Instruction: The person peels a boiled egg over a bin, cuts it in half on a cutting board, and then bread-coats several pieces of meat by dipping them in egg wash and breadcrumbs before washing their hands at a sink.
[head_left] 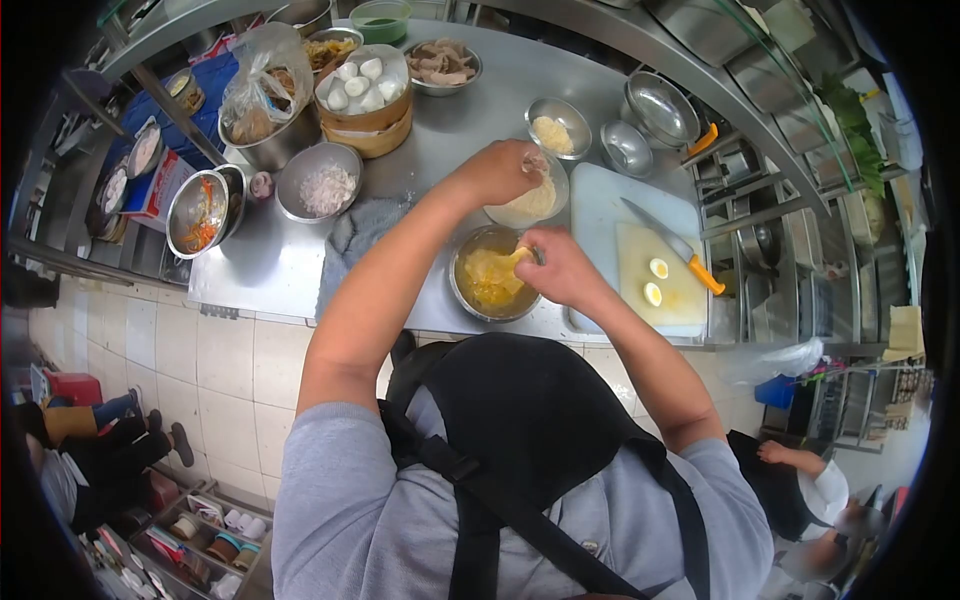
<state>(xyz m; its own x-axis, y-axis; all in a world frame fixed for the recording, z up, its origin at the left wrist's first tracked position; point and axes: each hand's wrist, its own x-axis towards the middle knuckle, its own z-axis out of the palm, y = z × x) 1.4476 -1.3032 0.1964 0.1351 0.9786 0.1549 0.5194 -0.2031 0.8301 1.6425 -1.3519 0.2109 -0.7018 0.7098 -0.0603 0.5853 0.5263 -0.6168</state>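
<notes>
My right hand [562,264] pinches a limp yellow, egg-coated slice [508,262] over a steel bowl [458,296] of beaten egg. Part of the slice reaches down into the egg. My left hand [500,172] is at a clear bowl [557,208] of pale breadcrumbs, just beyond the egg bowl. Its fingers are curled together with whitish bits on the tips; whether they hold crumbs or the rim is hidden. Behind, a small steel bowl [572,118] contains more yellowish crumbs.
On the right, a cutting board [590,290] carries an orange-handled knife [672,243] and two egg halves [654,292]. A bowl of flour [321,181], a grey cloth [352,240] and a bamboo steamer [366,137] stand left. Meat slices [440,62] fill a back bowl. Other people are nearby.
</notes>
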